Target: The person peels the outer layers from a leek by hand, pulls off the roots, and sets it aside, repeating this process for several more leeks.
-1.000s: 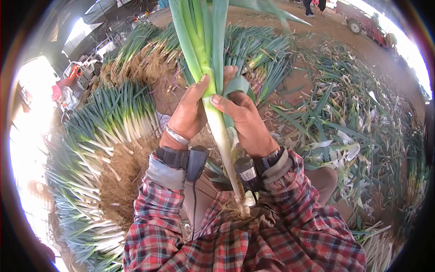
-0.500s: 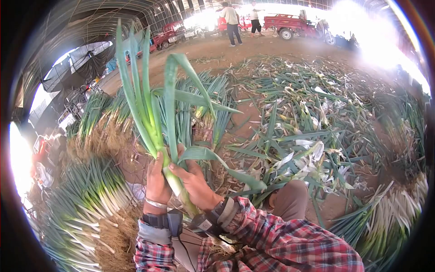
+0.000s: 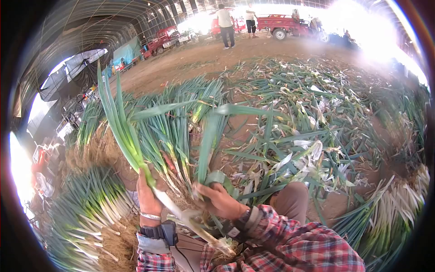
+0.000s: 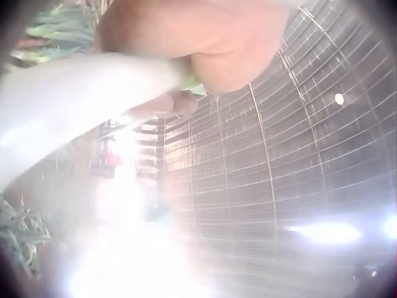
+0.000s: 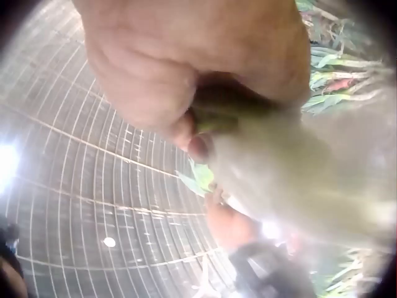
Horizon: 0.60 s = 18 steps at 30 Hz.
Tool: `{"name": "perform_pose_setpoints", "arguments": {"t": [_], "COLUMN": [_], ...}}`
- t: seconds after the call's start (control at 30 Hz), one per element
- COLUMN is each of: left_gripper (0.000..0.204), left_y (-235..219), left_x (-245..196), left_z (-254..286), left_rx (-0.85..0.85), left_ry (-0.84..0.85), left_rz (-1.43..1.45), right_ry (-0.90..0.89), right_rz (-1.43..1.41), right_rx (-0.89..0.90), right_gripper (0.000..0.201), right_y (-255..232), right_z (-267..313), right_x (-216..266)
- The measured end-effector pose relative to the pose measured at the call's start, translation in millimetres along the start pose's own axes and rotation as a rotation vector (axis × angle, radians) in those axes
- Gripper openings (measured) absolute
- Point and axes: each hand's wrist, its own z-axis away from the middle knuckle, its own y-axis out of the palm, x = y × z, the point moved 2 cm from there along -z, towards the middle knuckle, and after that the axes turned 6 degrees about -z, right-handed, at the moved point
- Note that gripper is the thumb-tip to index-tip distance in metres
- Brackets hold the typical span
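Note:
In the head view my left hand point(image 3: 148, 198) grips a long green onion point(image 3: 168, 202) where the white shank meets the green leaves. The onion slants, its leaves up to the left and its rooted end down near my lap. To the right of it, my right hand point(image 3: 223, 202) pinches a peeled-back outer leaf point(image 3: 208, 147), whose long blade stands up and folds over to the right. The leaf's pale sheath still runs toward the lower shank, blurred. In the left wrist view the white shank point(image 4: 80, 93) passes under the curled fingers.
Trimmed onions point(image 3: 90, 208) with brown roots lie stacked at the left. More bunches point(image 3: 170, 136) lie ahead, and a pile of stripped leaves point(image 3: 294, 122) spreads to the right. Another bunch point(image 3: 389, 213) lies at the lower right. Two people and red vehicles point(image 3: 281, 25) stand far back.
The hands have moved apart: my right hand has drawn the outer leaf away to the right and down, baring the white shank. The head view has tilted up and shows more of the shed.

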Motion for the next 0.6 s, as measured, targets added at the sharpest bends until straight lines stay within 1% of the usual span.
{"name": "perform_pose_setpoints", "arguments": {"t": [0.03, 0.1, 0.13, 0.17, 0.2, 0.23, 0.27, 0.3, 0.33, 0.37, 0.4, 0.43, 0.47, 0.5, 0.53, 0.57, 0.6], "left_gripper": [0.034, 0.033, 0.034, 0.034, 0.034, 0.035, 0.037, 0.037, 0.037, 0.038, 0.038, 0.038, 0.038, 0.037, 0.037, 0.037, 0.038], "left_y": [-5, -23, -26, -30, -34, -36, -32, -40, -54, -66, -73, -85, -101, -117, -135, -156, -171], "left_x": [-1, -7, -9, -14, -19, -23, -26, -30, -36, -41, -47, -52, -59, -67, -76, -84, -91], "left_z": [-1, -8, -10, -13, -15, -17, -19, -19, -22, -23, -23, -25, -27, -29, -30, -28, -29], "left_rx": [-0.003, -0.058, -0.12, -0.12, -0.193, -0.267, -0.359, -0.365, -0.305, -0.247, -0.297, -0.302, -0.365, -0.426, -0.426, -0.474, -0.522], "left_ry": [0.0, 0.082, 0.098, 0.097, 0.138, 0.18, 0.244, 0.247, 0.227, 0.205, 0.214, 0.213, 0.235, 0.259, 0.261, 0.288, 0.315], "left_rz": [0.0, -0.071, -0.077, -0.078, -0.159, -0.242, -0.314, -0.317, -0.292, -0.267, -0.185, -0.184, -0.128, -0.07, -0.066, 0.002, 0.07], "right_ry": [0.003, 0.325, 0.326, 0.299, 0.263, 0.263, 0.133, 0.003, 0.228, 0.234, 0.261, 0.287, 0.258, 0.243, 0.226, 0.134, 0.239], "right_rz": [-0.001, 0.667, 0.666, 0.97, 1.27, 1.267, 1.27, 1.27, 1.28, 1.277, 1.357, 1.439, 1.497, 1.594, 1.692, 1.663, 1.679], "right_rx": [0.0, -0.064, -0.063, 0.114, 0.299, 0.3, 0.351, 0.402, 0.357, 0.364, 0.359, 0.352, 0.378, 0.382, 0.385, 0.392, 0.281], "right_gripper": [0.03, 0.045, 0.045, 0.047, 0.049, 0.049, 0.051, 0.052, 0.053, 0.053, 0.052, 0.051, 0.052, 0.052, 0.052, 0.05, 0.048], "right_y": [-8, -18, -16, -6, -1, -7, -3, 2, -2, -3, -5, -8, -2, -7, -13, -24, -36], "right_z": [13, 39, 47, 56, 62, 65, 67, 68, 70, 68, 67, 67, 72, 77, 83, 89, 94], "right_x": [-2, -10, -10, -8, -9, -14, -16, -15, -10, -2, 4, 13, 28, 41, 55, 77, 96]}}
